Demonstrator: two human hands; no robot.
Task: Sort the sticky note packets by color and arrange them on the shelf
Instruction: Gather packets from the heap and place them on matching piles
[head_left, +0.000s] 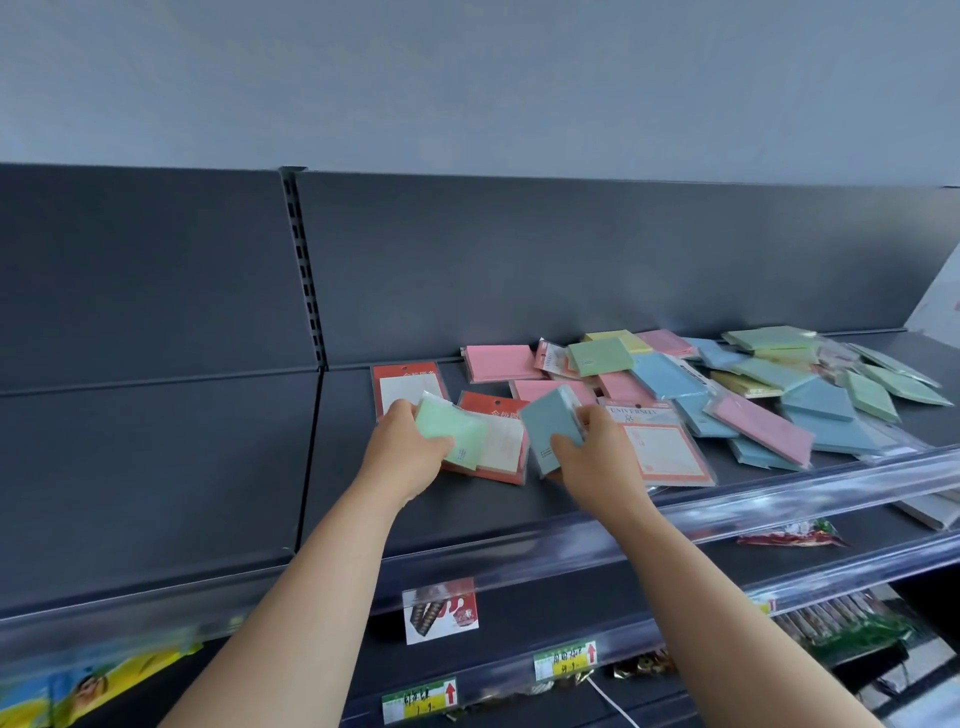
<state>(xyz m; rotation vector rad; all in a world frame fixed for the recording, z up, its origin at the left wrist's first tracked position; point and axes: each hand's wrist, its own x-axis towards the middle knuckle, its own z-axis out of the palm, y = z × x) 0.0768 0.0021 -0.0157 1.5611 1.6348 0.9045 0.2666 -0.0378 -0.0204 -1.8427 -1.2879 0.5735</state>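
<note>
Curling round a pale green packet (453, 434), the left grip (410, 447), a bare hand, holds it by its left edge with the thumb laid on top. The right grip (597, 452), also a bare hand, clasps a blue packet (550, 423) by its right side, thumb across the near face, and the packet is tilted up off the surface.

Between the two hands a red-backed packet (491, 410) lies flat on the dark shelf (467, 519); all places below are told from it. The green packet covers its left part in this view, and I cannot tell whether the two touch. The blue packet is just to its right.

Behind it and to the left, a second red-backed packet (405, 387) lies flat, partly hidden by the left hand. To its right, past the right hand, an orange-bordered packet (662, 449) lies near the shelf's front. Behind it a pink packet (498, 362) sits close to the back panel.

Farther right, a loose heap (753, 395) of pink, blue, green and yellow packets lies mixed and overlapping, reaching the shelf's right end.

In front of it a clear rail (779, 499) runs along the shelf edge. Below it, lower shelf edges carry a picture card (440, 613) and green-and-yellow price labels (566, 660), with a red and green bag (789, 538) off to the right.
</note>
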